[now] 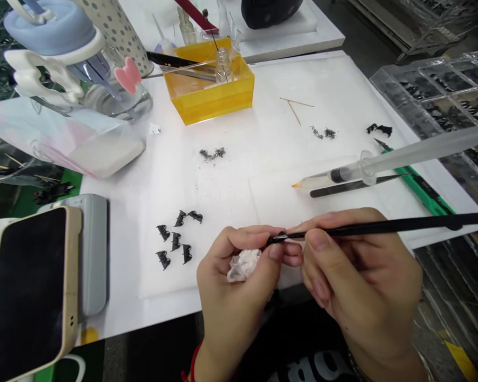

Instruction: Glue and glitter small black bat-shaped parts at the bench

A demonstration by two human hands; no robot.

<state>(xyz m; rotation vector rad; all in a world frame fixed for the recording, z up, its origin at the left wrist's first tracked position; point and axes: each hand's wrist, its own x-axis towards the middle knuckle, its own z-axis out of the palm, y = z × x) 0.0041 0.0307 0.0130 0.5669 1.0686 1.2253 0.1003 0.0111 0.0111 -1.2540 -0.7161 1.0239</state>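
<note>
My left hand [239,281] pinches a small black piece [276,238] between thumb and forefinger. A crumpled white tissue [245,264] is tucked in the same palm. My right hand [358,276] is closed around a thin black-handled brush [366,227], held nearly level like a pen. Its tip meets the small piece at my left fingertips; the exact contact is too small to make out. To the left of my hands, several small black bat-shaped parts [176,241] lie on the white work surface [239,196].
A syringe [334,176], tweezers [342,188] and a green craft knife [422,191] lie beyond my right hand. A yellow box [215,101] with tools stands at the back. On the left are a phone [26,286], a bottle [75,63] and a pouch [63,135]; compartment trays [442,90] stand right.
</note>
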